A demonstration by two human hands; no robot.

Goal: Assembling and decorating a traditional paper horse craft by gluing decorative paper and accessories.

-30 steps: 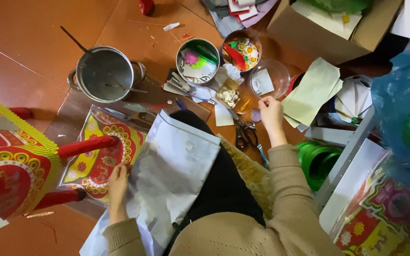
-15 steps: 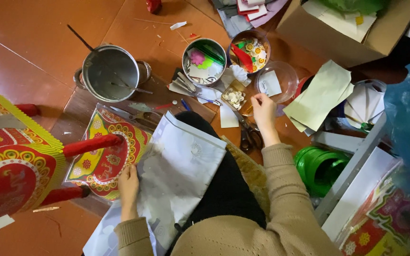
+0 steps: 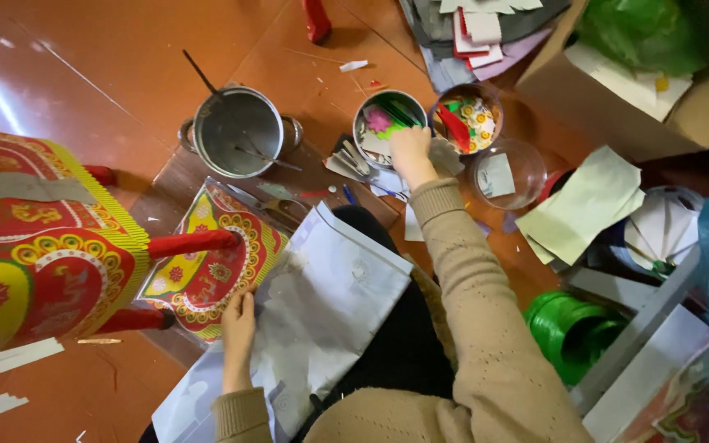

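My left hand (image 3: 238,321) rests flat on the left edge of a large white paper sheet (image 3: 322,303) spread across my lap, beside a red and yellow patterned paper piece (image 3: 211,267). My right hand (image 3: 411,152) reaches forward over the rim of a round metal tin (image 3: 371,115) full of coloured paper bits. Its fingers curl down into the tin; whether they hold anything is hidden. A second tin (image 3: 469,121) with flower cut-outs stands just to the right.
A steel pot (image 3: 235,131) with sticks sits to the left of the tins. A clear glass bowl (image 3: 509,174), pale green sheets (image 3: 584,205), a cardboard box (image 3: 625,82), a green roll (image 3: 572,328) and a red-yellow paper lantern structure (image 3: 34,246) surround me on the brown floor.
My right hand moved from the scissors area forward and left to the tin of coloured bits. My left hand stayed on the white sheet.
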